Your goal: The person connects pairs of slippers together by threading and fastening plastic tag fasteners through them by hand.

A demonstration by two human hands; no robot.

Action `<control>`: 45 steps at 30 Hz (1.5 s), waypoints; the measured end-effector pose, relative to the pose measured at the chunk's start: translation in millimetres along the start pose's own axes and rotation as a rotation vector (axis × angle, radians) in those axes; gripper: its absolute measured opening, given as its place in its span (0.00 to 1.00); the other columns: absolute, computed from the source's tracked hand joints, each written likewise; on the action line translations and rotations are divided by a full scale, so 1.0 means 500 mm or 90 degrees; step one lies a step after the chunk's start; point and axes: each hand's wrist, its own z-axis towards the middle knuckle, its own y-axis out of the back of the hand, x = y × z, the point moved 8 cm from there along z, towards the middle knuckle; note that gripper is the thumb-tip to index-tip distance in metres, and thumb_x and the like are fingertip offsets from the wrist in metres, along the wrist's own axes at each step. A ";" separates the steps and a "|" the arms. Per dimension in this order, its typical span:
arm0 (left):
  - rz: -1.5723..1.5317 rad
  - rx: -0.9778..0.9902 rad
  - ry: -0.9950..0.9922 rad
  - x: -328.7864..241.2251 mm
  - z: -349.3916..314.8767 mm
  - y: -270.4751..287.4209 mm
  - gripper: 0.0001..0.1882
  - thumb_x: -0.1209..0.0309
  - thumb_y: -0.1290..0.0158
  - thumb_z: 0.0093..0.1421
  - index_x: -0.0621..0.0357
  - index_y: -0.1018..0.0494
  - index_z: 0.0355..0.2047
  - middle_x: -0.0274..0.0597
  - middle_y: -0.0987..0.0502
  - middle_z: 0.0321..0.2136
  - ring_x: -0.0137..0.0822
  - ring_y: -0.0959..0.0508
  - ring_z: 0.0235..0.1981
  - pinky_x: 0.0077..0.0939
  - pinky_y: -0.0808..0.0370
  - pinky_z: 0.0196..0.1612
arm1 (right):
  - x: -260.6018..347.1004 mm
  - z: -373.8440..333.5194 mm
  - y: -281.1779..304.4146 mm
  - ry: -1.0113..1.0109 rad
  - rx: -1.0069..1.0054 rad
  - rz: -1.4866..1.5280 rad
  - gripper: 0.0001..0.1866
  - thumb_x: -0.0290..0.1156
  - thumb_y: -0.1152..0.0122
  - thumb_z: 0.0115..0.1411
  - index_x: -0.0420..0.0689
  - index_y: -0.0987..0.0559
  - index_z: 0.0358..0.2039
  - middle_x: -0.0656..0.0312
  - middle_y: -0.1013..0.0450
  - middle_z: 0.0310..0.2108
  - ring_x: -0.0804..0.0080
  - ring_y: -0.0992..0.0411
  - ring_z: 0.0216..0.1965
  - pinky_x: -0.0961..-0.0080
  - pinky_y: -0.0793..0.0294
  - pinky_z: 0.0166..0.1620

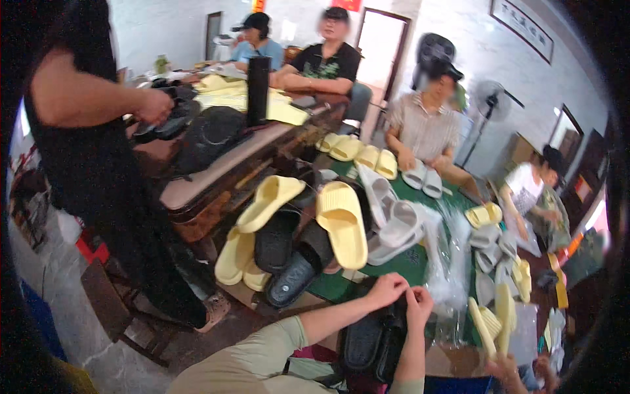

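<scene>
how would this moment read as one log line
left hand: beside right hand | held item: cannot tell | nearest: black slippers | ahead: yellow slippers, grey slippers, green tabletop

black slippers (pixel 361 343), pair: side by side at lower centre of view, long axes running near to far; left insole facing up, right slipper partly hidden.

One head-worn fisheye view looks down and ahead across the green surface (pixel 325 287). The left hand (pixel 387 291) and right hand (pixel 419 306) are near, the white wall (pixel 478 49) far
</scene>
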 end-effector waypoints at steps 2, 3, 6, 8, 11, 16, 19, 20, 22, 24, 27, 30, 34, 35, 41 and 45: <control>0.010 -0.003 -0.018 -0.015 0.000 0.009 0.07 0.71 0.44 0.55 0.63 0.22 0.31 0.47 0.24 0.26 0.42 0.22 0.29 0.32 0.26 0.34 | -0.007 0.004 0.002 -0.003 -0.011 -0.042 0.03 0.22 0.38 0.54 0.37 0.23 0.27 0.69 0.28 0.22 0.85 0.34 0.25 0.85 0.33 0.29; 0.014 0.005 -0.016 -0.014 0.000 0.003 0.07 0.72 0.44 0.55 0.63 0.22 0.30 0.47 0.24 0.26 0.42 0.22 0.29 0.32 0.26 0.33 | -0.007 0.006 0.003 0.010 -0.012 -0.059 0.03 0.22 0.38 0.54 0.37 0.23 0.27 0.69 0.29 0.22 0.86 0.34 0.24 0.85 0.34 0.29; 0.025 0.018 -0.037 -0.027 -0.002 -0.009 0.06 0.73 0.44 0.54 0.63 0.22 0.30 0.46 0.25 0.25 0.41 0.23 0.27 0.31 0.27 0.31 | -0.017 -0.003 0.018 -0.019 -0.026 -0.058 0.03 0.23 0.39 0.54 0.37 0.23 0.27 0.69 0.29 0.21 0.87 0.35 0.23 0.85 0.35 0.27; 0.070 0.005 -0.059 -0.040 -0.007 -0.007 0.06 0.73 0.44 0.54 0.63 0.22 0.29 0.47 0.25 0.24 0.41 0.23 0.26 0.31 0.27 0.31 | -0.016 -0.005 0.019 -0.013 -0.034 -0.067 0.03 0.23 0.39 0.54 0.37 0.23 0.27 0.69 0.29 0.21 0.87 0.36 0.23 0.85 0.35 0.27; 0.033 -0.016 -0.023 -0.033 -0.013 -0.006 0.07 0.71 0.44 0.55 0.64 0.22 0.29 0.45 0.25 0.25 0.38 0.24 0.26 0.29 0.27 0.31 | -0.006 -0.007 0.016 -0.030 -0.035 -0.092 0.03 0.24 0.38 0.55 0.37 0.22 0.28 0.68 0.28 0.22 0.86 0.35 0.23 0.84 0.34 0.27; -0.039 -0.007 0.055 -0.009 -0.005 0.003 0.09 0.68 0.43 0.58 0.63 0.21 0.33 0.42 0.23 0.27 0.33 0.24 0.27 0.26 0.28 0.32 | 0.003 -0.007 0.015 -0.034 -0.037 -0.062 0.04 0.25 0.38 0.55 0.38 0.21 0.31 0.67 0.25 0.25 0.85 0.32 0.26 0.84 0.31 0.31; -0.047 0.004 0.052 -0.013 -0.011 0.000 0.10 0.69 0.43 0.58 0.63 0.21 0.34 0.42 0.23 0.27 0.33 0.24 0.28 0.26 0.28 0.33 | -0.001 -0.010 0.017 -0.032 -0.041 -0.043 0.03 0.22 0.38 0.55 0.37 0.22 0.29 0.70 0.27 0.24 0.87 0.33 0.25 0.86 0.32 0.30; -0.034 0.004 0.035 -0.020 -0.010 -0.001 0.09 0.70 0.44 0.58 0.64 0.21 0.34 0.42 0.24 0.26 0.34 0.25 0.27 0.27 0.28 0.33 | -0.007 -0.009 0.020 -0.039 -0.042 -0.033 0.03 0.22 0.37 0.55 0.37 0.22 0.29 0.70 0.27 0.24 0.86 0.33 0.25 0.86 0.32 0.30; -0.021 0.008 0.031 -0.023 -0.010 -0.002 0.08 0.70 0.44 0.57 0.63 0.21 0.33 0.42 0.25 0.26 0.35 0.25 0.27 0.28 0.29 0.33 | -0.003 -0.008 0.022 -0.028 -0.049 -0.051 0.04 0.24 0.37 0.54 0.37 0.21 0.29 0.69 0.26 0.23 0.85 0.33 0.23 0.85 0.32 0.28; -0.010 0.008 0.018 -0.026 -0.011 -0.002 0.07 0.72 0.43 0.56 0.62 0.21 0.32 0.43 0.25 0.25 0.37 0.25 0.26 0.29 0.29 0.32 | -0.003 -0.009 0.020 -0.032 -0.043 -0.046 0.04 0.24 0.37 0.54 0.37 0.21 0.28 0.69 0.27 0.22 0.85 0.33 0.23 0.85 0.32 0.28; 0.019 0.002 0.003 -0.028 -0.010 -0.002 0.06 0.72 0.43 0.55 0.62 0.21 0.31 0.43 0.26 0.24 0.38 0.25 0.26 0.29 0.29 0.31 | 0.000 -0.007 0.019 -0.009 -0.034 -0.069 0.03 0.23 0.38 0.54 0.37 0.21 0.28 0.68 0.27 0.22 0.86 0.33 0.23 0.85 0.33 0.27; 0.034 -0.003 -0.006 -0.030 -0.011 -0.002 0.06 0.72 0.43 0.54 0.62 0.21 0.29 0.43 0.26 0.23 0.39 0.25 0.25 0.31 0.29 0.30 | 0.012 -0.012 0.015 -0.016 -0.054 -0.061 0.03 0.23 0.38 0.54 0.37 0.21 0.27 0.68 0.27 0.21 0.86 0.33 0.22 0.84 0.33 0.27; 0.057 -0.009 -0.038 -0.038 -0.012 -0.002 0.05 0.73 0.43 0.53 0.62 0.22 0.28 0.44 0.26 0.23 0.41 0.25 0.25 0.32 0.29 0.29 | 0.012 -0.012 0.013 -0.005 -0.050 -0.081 0.03 0.23 0.38 0.54 0.37 0.22 0.26 0.68 0.27 0.20 0.85 0.33 0.21 0.84 0.33 0.26; 0.081 -0.014 -0.055 -0.045 -0.013 -0.004 0.05 0.73 0.43 0.53 0.62 0.22 0.28 0.45 0.26 0.23 0.42 0.25 0.25 0.33 0.29 0.29 | -0.004 -0.009 0.016 -0.002 -0.050 -0.074 0.03 0.23 0.38 0.54 0.36 0.22 0.27 0.67 0.27 0.20 0.85 0.33 0.21 0.83 0.33 0.26; 0.111 -0.037 -0.078 -0.061 -0.019 -0.004 0.06 0.73 0.44 0.54 0.63 0.22 0.28 0.47 0.25 0.25 0.44 0.24 0.26 0.35 0.27 0.30 | -0.017 -0.012 0.021 0.013 -0.065 -0.126 0.04 0.24 0.38 0.54 0.36 0.22 0.27 0.64 0.27 0.19 0.82 0.32 0.20 0.81 0.32 0.26; 0.041 -0.039 -0.008 -0.030 -0.019 0.005 0.07 0.71 0.43 0.56 0.64 0.22 0.31 0.44 0.25 0.27 0.37 0.24 0.25 0.29 0.28 0.30 | 0.007 -0.010 0.010 0.011 -0.067 -0.136 0.05 0.25 0.38 0.54 0.37 0.23 0.27 0.63 0.27 0.20 0.81 0.32 0.21 0.81 0.31 0.27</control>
